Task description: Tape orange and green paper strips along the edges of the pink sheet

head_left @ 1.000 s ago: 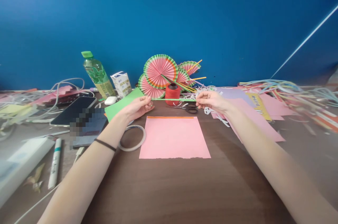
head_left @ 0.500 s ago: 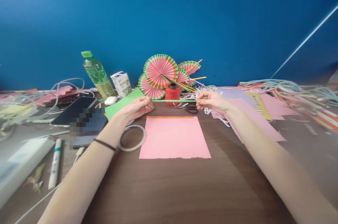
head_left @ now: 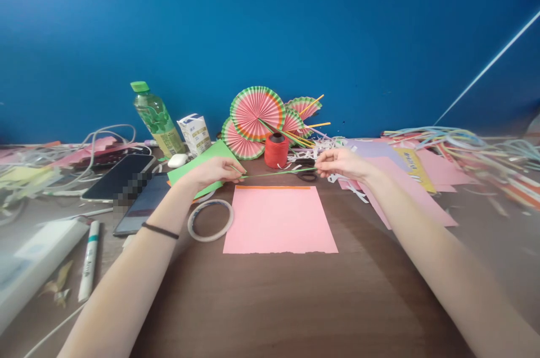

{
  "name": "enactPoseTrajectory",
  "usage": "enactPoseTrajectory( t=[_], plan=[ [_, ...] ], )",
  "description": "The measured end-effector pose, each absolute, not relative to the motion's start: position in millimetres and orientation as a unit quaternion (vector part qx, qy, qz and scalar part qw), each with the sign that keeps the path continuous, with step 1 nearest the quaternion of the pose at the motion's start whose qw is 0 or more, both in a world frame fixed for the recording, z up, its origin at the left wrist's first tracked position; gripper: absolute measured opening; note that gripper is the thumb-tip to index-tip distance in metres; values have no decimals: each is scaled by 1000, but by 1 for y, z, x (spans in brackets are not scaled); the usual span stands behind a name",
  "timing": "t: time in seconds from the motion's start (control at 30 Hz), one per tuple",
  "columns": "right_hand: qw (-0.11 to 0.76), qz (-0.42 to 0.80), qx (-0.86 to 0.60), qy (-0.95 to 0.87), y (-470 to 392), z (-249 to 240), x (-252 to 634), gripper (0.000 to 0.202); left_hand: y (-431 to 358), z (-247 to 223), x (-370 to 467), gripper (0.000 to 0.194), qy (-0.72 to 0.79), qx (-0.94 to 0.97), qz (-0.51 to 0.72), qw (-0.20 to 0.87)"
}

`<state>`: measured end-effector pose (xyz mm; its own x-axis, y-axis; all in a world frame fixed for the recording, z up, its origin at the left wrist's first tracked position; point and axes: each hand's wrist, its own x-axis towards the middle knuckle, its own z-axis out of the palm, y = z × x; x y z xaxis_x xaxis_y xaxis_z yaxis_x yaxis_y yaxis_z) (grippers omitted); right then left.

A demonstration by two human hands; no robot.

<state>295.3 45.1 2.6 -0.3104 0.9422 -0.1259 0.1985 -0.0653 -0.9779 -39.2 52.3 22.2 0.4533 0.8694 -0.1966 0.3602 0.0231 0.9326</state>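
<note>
A thin green paper strip stretches between my two hands, just above the far edge of a pink paper sheet. My left hand pinches the strip's left end, over a green paper sheet. My right hand pinches the right end, near black-handled scissors. The pink sheet lies flat, with an orange strip along its far edge and a ragged near edge. A roll of tape rests at the sheet's left side.
Behind my hands stand a red thread spool and pleated paper fans. Left are a bottle, small carton, phones and a marker. Pink and purple sheets lie right, beside bundled strips.
Both hands have lowered slightly and the green strip has come down toward the pink sheet's far edge. Its left end now sits lower than its right, and my left hand has turned palm-down.
</note>
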Motion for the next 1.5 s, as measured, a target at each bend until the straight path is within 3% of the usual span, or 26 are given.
enactPoseTrajectory(
  t=[0.23, 0.43, 0.67, 1.5],
  plan=[
    [196, 497, -538, -652, 33, 12, 280, 23, 52, 29, -34, 16, 544, 757, 97, 349],
    [112, 507, -529, -671, 32, 7, 275, 17, 57, 21, -36, 18, 541, 783, 36, 306],
    [104, 538, -507, -666, 37, -3, 278, 23, 53, 20, -33, 7, 564, 779, 41, 270],
    [68, 504, -506, -697, 33, -3, 267, 37, 50, 16, -25, 9, 578, 781, 14, 238]
  ],
)
